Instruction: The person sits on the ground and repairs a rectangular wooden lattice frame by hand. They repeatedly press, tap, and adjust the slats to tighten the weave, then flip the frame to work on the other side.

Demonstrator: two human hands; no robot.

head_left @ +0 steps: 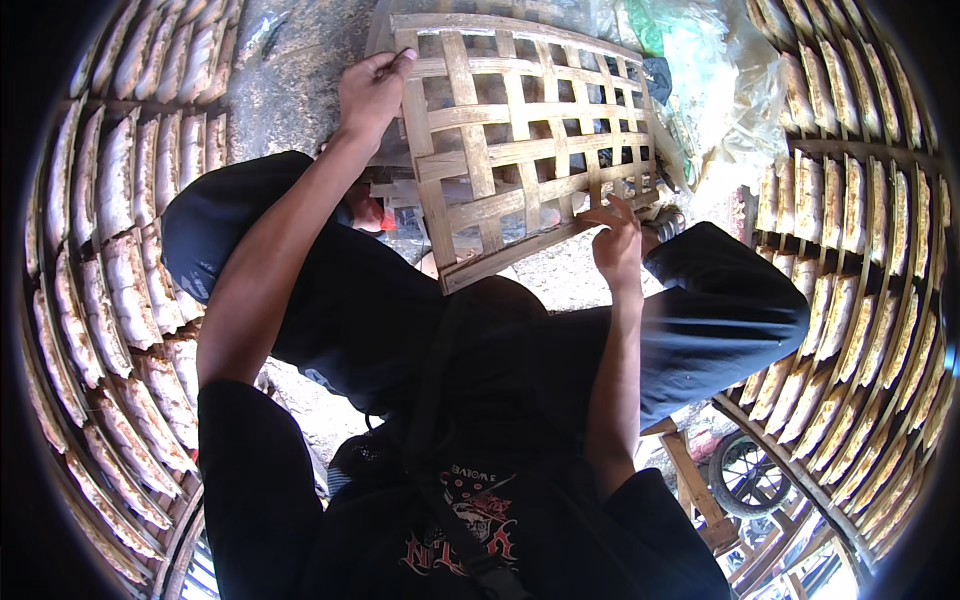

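Note:
A flat woven bamboo lattice rack (530, 150), with wide slats and square gaps, is held tilted above my lap. My left hand (372, 92) grips its left edge near the far corner, thumb along the rim. At the near edge, toward the right, my right hand (615, 240) holds the rack's rim with bent fingers. Part of the right fingers' grip is hidden by the slats. My crossed legs in dark trousers lie below the rack.
Tall racks of pale, browned strips curve along the left (125, 260) and right (850, 200). Crumpled clear plastic sheeting (740, 110) lies beyond the lattice rack on the right. A spoked wheel (750, 475) and wooden pieces (690, 475) show at the lower right.

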